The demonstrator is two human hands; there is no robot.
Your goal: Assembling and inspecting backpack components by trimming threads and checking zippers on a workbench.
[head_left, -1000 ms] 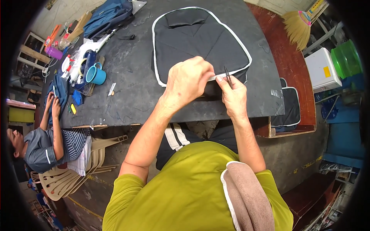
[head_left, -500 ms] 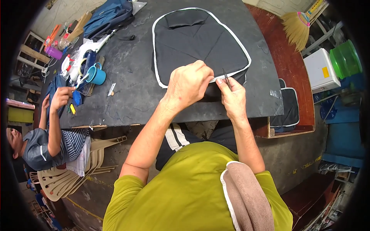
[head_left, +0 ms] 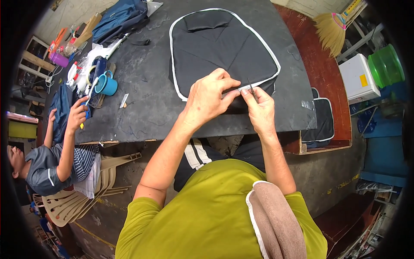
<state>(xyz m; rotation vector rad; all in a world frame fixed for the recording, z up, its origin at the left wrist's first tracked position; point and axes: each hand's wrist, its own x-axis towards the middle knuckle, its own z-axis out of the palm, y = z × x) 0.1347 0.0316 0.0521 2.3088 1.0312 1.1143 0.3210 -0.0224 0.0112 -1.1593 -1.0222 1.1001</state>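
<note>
A black fabric panel (head_left: 224,52), rounded at its far end and edged with white piping, lies on the dark table (head_left: 146,86). At its near edge, my left hand (head_left: 209,96) has thumb and index finger apart, the thumb tip close to the piping. My right hand (head_left: 261,108) is closed around small dark thread snips (head_left: 251,87), their thin points upward. Its thumb rests against the white edge beside my left thumb. Whether my left thumb touches the piping is hard to tell.
To the left, a co-worker (head_left: 56,162) reaches toward a blue cup (head_left: 107,83) amid clutter. Blue fabric (head_left: 120,21) lies at the far left. A reddish wooden bin (head_left: 330,103) along the right side holds another piped black piece (head_left: 322,121). Stacked chairs (head_left: 82,203) stand lower left.
My left thumb and index finger have spread from a closed pinch. My right hand stays nearly in place with the snips. The co-worker's hand has shifted slightly to the right.
</note>
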